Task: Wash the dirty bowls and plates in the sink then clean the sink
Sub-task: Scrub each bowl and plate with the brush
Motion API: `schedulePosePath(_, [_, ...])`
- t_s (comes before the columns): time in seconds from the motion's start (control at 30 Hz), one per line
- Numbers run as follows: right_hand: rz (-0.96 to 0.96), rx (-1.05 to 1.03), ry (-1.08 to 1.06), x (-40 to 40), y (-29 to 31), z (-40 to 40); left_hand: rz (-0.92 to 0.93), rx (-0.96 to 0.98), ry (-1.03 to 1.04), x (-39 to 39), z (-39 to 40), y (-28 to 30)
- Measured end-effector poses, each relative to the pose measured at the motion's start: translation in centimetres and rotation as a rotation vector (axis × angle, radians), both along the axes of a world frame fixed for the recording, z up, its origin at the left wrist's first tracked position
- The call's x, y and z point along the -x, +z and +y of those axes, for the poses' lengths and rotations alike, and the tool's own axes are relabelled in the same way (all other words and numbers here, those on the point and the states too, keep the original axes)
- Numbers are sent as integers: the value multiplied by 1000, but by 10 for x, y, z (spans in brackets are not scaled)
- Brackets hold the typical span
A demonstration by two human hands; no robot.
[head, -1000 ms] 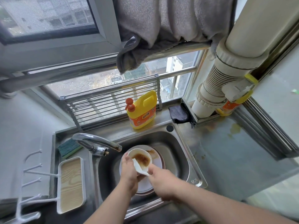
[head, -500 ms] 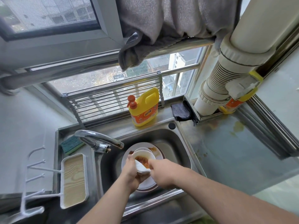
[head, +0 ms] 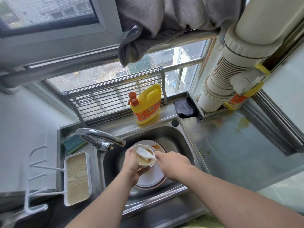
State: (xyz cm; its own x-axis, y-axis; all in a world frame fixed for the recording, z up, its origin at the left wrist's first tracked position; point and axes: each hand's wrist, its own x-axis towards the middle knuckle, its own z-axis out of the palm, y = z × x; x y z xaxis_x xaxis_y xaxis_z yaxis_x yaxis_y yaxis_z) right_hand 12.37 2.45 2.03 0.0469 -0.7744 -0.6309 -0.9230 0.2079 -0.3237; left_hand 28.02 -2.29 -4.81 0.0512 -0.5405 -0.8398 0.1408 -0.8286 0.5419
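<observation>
Left grip (head: 131,163) curled round small bowl (head: 144,159) above plates (head: 150,179) in sink (head: 166,134); right grip (head: 172,163) pinching white cloth (head: 144,153), now swept deeper inside: sauce smearing thinner, scrubbing underway.

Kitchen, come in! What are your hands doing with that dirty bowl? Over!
Left hand grips the bowl over the sink. Right hand holds a white spoon inside it. Bowl smeared brown; plates wait underneath. Nothing in the way.
</observation>
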Motion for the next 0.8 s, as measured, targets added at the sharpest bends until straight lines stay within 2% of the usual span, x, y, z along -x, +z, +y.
schedulePosePath(0.1, [-128, -78, -100, 11, 2, 7, -55, 47, -37, -9, -9, -5])
schedulePosePath(0.2, [-271, -91, -113, 6, 10, -4, -65, 61, -46, -5, -2, -2])
schedulePosePath(0.3, [-152, 13, -69, 22, 5, -19, -38, 71, -77, 0, 4, 4])
schedulePosePath(0.4, [-44, 21, -90, 45, -5, -13, -15, 113, -98, -2, -6, 7])
schedulePosePath(0.57, [-404, -23, -331, 22, -17, -1, -109, 178, -111, -2, -6, -4])
schedulePosePath(0.6, [-428, -3, -356, 16, -19, -2, -150, 211, -133, -3, -4, -8])
schedulePosePath(0.73, [-272, 83, -351, 21, -26, -4, -299, 326, -309, -14, -8, -16])
schedulePosePath(0.8, [-265, 74, -402, 34, -33, 1, -352, 369, -436, -19, -12, -17])
